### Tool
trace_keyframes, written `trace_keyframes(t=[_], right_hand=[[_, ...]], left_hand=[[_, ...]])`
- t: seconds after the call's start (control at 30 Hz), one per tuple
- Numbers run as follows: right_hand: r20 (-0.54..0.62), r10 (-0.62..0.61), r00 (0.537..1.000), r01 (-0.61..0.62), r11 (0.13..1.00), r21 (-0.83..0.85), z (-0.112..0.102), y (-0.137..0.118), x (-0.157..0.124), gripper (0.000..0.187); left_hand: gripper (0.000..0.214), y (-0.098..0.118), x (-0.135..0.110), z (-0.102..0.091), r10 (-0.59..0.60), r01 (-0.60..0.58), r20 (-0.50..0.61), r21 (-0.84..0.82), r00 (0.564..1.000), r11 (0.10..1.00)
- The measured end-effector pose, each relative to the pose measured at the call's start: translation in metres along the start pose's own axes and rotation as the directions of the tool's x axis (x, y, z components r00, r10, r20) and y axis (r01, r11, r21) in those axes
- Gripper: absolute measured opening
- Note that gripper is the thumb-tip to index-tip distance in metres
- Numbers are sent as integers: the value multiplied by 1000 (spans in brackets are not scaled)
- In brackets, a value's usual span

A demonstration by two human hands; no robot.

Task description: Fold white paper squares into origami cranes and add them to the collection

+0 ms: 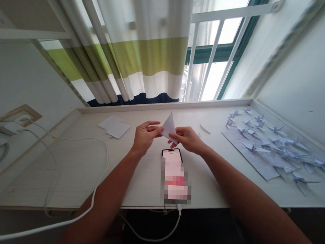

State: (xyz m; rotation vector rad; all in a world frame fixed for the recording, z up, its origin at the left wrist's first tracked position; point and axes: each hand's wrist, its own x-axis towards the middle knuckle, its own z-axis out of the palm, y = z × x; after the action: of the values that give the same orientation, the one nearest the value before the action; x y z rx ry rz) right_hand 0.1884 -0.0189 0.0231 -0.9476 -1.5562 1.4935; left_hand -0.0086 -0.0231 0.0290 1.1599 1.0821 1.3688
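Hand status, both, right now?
Left hand: closed, pinching the folded white paper at its left side.
Right hand: closed, pinching the same paper near its lower tip.

Pale origami paper (169, 128), folded into a narrow triangle, tilted, point up

The folded sheet (169, 127) is thin, smooth, matt white paper, and the loose sheets (114, 127) and origami cranes (276, 129) show the same matt paper. The desktop (70, 168) looks like smooth, white-finished board with a faint sheen, the smartphone (172, 154) has a glossy glass front, and the charging cable (107, 159) is smooth white plastic. The curtain (146, 57) is matt woven cloth, and the window bars (210, 66) look like smooth painted metal.
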Motion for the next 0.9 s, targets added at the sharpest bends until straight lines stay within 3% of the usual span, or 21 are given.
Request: trace_keyframes(t=[0.13, 0.33, 0.47, 0.67, 0.9], right_hand=[[13, 24, 1000, -23, 999, -34, 0, 3, 0, 45], [100, 24, 995, -13, 994, -112, -1, -1, -2, 42], [180, 36, 983, -2, 983, -181, -1, -5, -4, 42], [160, -18, 987, 43, 987, -154, -2, -4, -4, 46], [154, 26, 988, 8, 977, -215, -1, -8, -6, 43]], left_hand=[[52, 4, 1, -4, -28, 28, -2, -4, 1000, 1000], [49, 4, 3, -7, -77, 76, 140, 17, 987, 997], [40, 1, 3, -5, -52, 50, 111, 15, 992, 999], [39, 2, 4, -5, -24, 24, 16, -9, 1000, 1000], [40, 4, 5, -8, -94, 94, 54, 15, 994, 995]])
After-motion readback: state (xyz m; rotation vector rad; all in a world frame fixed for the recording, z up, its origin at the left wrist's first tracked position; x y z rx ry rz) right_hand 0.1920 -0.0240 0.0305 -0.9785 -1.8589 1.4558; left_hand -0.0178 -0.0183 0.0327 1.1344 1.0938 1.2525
